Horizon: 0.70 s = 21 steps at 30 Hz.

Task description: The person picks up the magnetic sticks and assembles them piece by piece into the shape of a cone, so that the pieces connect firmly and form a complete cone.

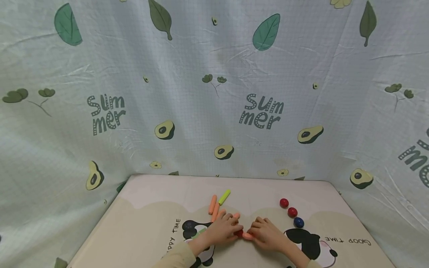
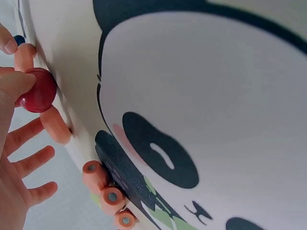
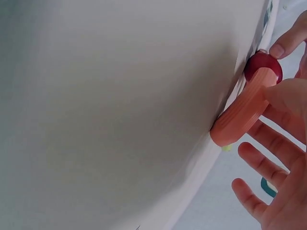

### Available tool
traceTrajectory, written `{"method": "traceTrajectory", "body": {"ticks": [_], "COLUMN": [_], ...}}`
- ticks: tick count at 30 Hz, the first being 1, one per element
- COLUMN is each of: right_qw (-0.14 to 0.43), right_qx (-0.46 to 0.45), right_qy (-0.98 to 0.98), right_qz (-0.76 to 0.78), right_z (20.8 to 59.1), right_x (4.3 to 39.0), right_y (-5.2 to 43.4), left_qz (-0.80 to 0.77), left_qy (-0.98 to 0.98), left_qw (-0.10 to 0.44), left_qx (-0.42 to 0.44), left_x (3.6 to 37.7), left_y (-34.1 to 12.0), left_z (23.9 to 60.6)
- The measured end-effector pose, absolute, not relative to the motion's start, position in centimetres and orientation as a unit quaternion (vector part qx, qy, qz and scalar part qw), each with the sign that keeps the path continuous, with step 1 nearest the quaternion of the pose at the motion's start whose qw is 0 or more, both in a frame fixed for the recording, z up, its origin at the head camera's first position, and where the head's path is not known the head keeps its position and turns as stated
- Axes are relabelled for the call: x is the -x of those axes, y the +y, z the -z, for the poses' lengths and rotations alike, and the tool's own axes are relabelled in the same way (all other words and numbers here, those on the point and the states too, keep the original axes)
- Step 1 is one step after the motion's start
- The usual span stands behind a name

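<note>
Near the front of the table my left hand point(image 1: 222, 227) pinches a glossy red ball point(image 2: 42, 93), thumb on its near side. My right hand point(image 1: 268, 234) holds a ridged orange rod point(image 3: 244, 112) between thumb and fingers. One end of this rod meets the red ball in the right wrist view. A second orange rod point(image 2: 55, 125) extends from the ball's other side. Beside the left hand lie more orange rods point(image 1: 212, 204), some with grey discs in their ends. A yellow-green rod point(image 1: 224, 197) lies behind them. The left hand partly hides the red ball in the head view.
Two red balls point(image 1: 284, 203) and a blue ball point(image 1: 298, 222) form a slanting row beyond the right hand. A green rod point(image 1: 200, 232) lies by the left wrist. The table point(image 1: 134, 223) has printed pandas and lettering; a patterned curtain point(image 1: 191, 111) hangs around it.
</note>
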State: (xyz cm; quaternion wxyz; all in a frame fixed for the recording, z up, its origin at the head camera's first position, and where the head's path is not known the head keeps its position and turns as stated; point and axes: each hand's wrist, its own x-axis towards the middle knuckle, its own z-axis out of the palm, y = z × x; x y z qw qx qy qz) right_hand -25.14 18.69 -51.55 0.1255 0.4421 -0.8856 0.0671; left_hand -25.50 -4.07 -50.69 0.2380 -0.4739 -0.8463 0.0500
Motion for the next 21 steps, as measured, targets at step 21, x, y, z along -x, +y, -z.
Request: {"method": "traceTrajectory", "body": {"ticks": [21], "right_qw": [0.152], "right_qx": [-0.456], "right_qy": [-0.873], "right_qz": [-0.078], "right_z": [51.73], "right_x": [25.44], "right_y": [18.51], "left_qz": [-0.011], "left_qy": [-0.852], "left_qw": [0.205], "left_qx": [0.482], "left_x": [25.86], "left_y": [-4.11], "left_z": [50.68]}}
